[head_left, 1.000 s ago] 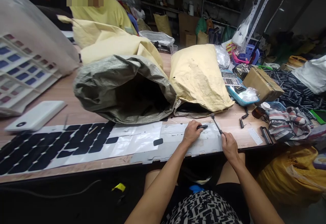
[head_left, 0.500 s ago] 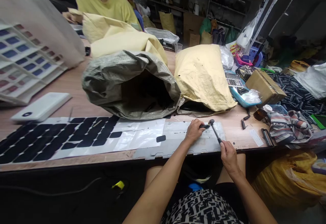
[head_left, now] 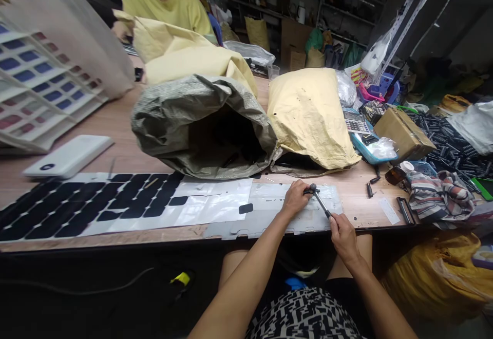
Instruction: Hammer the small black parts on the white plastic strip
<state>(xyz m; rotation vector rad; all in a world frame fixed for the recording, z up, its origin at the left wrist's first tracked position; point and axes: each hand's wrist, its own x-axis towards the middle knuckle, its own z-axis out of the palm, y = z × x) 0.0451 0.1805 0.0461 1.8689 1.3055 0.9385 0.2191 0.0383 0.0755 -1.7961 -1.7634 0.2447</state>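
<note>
Two bare hands work at the near edge of a long wooden table (head_left: pixel 127 149). Nearest, the right hand (head_left: pixel 342 233) is closed in a fist around the dark handle of a small metal-headed hammer (head_left: pixel 319 201), whose shaft slants up and to the left so that its head sits right at the left hand's fingertips. The left hand (head_left: pixel 295 198) rests on the table with its fingers pinched on a small black oblong piece (head_left: pixel 307 191), which lies on a flat grey metal plate (head_left: pixel 269 223) along the table's front edge; whether the hammer head touches the piece cannot be told. To the left on the same surface lies a clear plastic sheet (head_left: pixel 208 205) partly covered with rows of black oblong pads (head_left: pixel 88 205), with one loose black pad (head_left: pixel 245 208) beside the plate. A white rectangular power bank (head_left: pixel 67 155) lies beyond the sheet's left end. Behind the hands, a grey woven sack (head_left: pixel 173 118) lies on its side with its mouth open, and a pale yellow woven sack (head_left: pixel 308 113) is just to its right. Farther right are a checked cloth (head_left: pixel 439 192), a brown cardboard box (head_left: pixel 404 133) and a grey calculator (head_left: pixel 356 121). At the far left, a person in a yellow shirt (head_left: pixel 185 7) sits behind more yellow sacking.
</note>
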